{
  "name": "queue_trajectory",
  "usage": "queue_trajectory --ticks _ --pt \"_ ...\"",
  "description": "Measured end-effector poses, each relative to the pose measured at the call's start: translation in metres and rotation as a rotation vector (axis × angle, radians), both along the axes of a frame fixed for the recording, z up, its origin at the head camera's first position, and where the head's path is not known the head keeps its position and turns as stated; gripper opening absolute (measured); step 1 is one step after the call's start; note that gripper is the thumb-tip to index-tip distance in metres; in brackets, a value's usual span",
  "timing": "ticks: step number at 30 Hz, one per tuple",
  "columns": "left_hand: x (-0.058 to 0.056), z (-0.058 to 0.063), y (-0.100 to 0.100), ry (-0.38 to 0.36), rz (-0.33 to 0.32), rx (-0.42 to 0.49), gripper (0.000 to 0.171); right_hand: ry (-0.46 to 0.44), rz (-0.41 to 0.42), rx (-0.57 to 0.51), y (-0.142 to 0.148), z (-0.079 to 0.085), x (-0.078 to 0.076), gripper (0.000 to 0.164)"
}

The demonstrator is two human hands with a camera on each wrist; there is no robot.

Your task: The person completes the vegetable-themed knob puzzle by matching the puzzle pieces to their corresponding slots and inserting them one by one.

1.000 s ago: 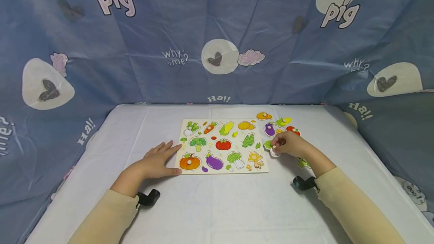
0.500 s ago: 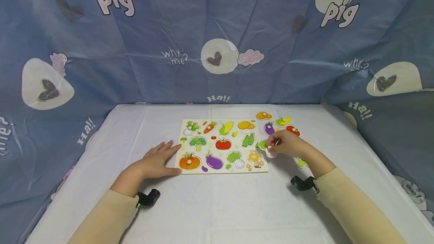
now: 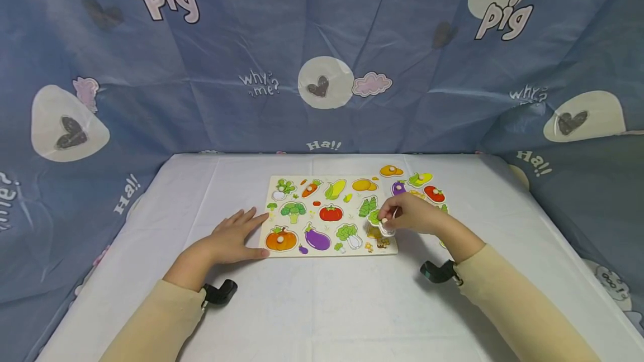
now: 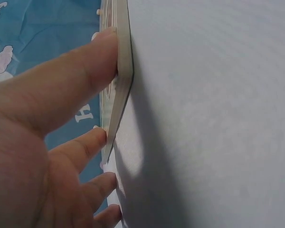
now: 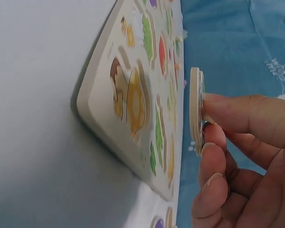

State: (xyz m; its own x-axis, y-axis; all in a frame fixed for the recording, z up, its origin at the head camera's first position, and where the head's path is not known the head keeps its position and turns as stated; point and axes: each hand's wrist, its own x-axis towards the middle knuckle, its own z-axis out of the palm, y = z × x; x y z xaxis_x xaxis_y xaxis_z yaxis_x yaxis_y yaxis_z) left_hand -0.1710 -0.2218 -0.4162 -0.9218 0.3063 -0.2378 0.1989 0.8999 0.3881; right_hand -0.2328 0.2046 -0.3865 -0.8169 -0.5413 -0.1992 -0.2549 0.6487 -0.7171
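My right hand (image 3: 415,214) pinches the knob of a wooden bok choy puzzle piece (image 3: 374,217) and holds it raised over the right part of the vegetable puzzle board (image 3: 312,218). In the right wrist view the piece (image 5: 194,109) shows edge-on, apart from the board, above the mushroom recess (image 5: 135,102). My left hand (image 3: 232,242) lies spread at the board's left edge; the left wrist view has its thumb (image 4: 92,61) on the border. Knobbed pumpkin (image 3: 281,240), radish (image 3: 284,189) and carrot (image 3: 311,189) pieces sit in the board.
Loose pieces lie right of the board: potato (image 3: 391,171), corn (image 3: 421,179), tomato (image 3: 435,194) and a partly covered eggplant (image 3: 397,187). More pieces are half hidden behind the right hand. A white cloth (image 3: 312,306) covers the table; a blue printed curtain (image 3: 241,122) hangs behind.
My right hand has lifted the bok choy piece and carried it left from beside the board to above its right part. The left hand has stayed in place.
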Motion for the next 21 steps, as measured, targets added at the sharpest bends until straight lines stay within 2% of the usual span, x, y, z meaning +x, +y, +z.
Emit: queue_trajectory --ticks 12,16,21 --pt "0.002 0.003 0.002 -0.003 -0.01 0.002 0.096 -0.05 0.101 -0.059 -0.024 0.002 0.003 0.01" --pt "0.002 0.003 0.002 0.0 -0.011 -0.009 0.097 -0.036 0.137 -0.044 -0.033 0.0 0.002 0.01" --pt "0.001 0.002 0.002 0.003 -0.014 -0.008 0.097 -0.037 0.137 -0.015 -0.043 -0.003 0.0 0.01"
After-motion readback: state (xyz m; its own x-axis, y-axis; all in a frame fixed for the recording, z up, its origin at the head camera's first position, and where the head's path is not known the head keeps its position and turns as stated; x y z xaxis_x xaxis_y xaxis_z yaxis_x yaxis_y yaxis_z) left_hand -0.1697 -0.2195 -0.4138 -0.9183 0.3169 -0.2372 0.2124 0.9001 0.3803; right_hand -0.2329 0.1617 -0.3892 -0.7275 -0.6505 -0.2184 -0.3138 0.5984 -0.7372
